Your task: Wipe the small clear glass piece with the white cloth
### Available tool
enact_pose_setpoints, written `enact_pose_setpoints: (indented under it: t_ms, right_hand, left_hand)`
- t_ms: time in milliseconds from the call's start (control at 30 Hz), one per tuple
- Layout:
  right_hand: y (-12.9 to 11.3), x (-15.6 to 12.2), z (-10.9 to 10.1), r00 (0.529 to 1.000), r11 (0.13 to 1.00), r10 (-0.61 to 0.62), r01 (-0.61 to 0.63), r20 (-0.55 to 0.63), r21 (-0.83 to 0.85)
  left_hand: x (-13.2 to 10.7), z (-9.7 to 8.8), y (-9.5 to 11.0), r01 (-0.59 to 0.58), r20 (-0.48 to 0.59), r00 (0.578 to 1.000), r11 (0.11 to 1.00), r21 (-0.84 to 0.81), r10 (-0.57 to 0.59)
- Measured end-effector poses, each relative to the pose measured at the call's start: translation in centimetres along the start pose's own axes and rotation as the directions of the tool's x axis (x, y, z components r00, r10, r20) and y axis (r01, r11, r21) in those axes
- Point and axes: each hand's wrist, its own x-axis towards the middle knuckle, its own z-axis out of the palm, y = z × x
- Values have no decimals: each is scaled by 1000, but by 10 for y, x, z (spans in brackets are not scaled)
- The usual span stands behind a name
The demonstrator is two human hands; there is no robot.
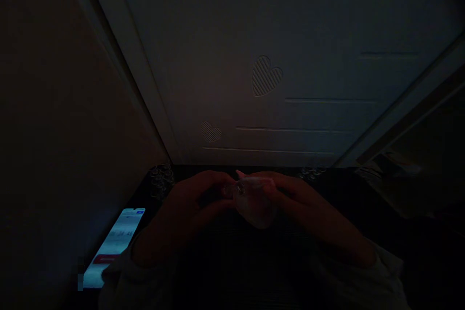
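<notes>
Clustered small clear pieces [162, 179] sit beyond the left hand [198, 198], a translucent bag [256, 208] hangs between both hands, its contents too dim to make out, and more clear pieces [311, 173] show behind the right wrist. The left hand pinches a clear bit [228, 189] at the bag's left end; the right hand [288, 191] grips its right side, wrists angled inward. A lit phone [118, 237] lies beside the left forearm, and the dark surface ends at a heart-patterned panel [308, 72] just past the hands.

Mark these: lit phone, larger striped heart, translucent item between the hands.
Lit phone [116, 237]: head view, middle of its glowing screen.
Larger striped heart [266, 77]: head view, middle of its striped face.
Translucent item [256, 207]: head view, on its rounded body.
</notes>
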Motion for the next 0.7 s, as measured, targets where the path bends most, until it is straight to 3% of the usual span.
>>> enact_pose_setpoints:
  t_ms: [333,500,700]
  right_hand:
    - [5,-5,-10,972,991,107,-89,-207,97]
    - [1,-7,-6,964,983,125,-89,-233,158]
    - [2,-4,-2,944,982,136,-89,-300,165]
  left_hand:
    - [-1,1,-6,71,-130,989,996,55,-63]
    - [1,5,-12,55,-96,994,995,81,-47]
    - [1,3,-4,73,-7,997,997,11,-72]
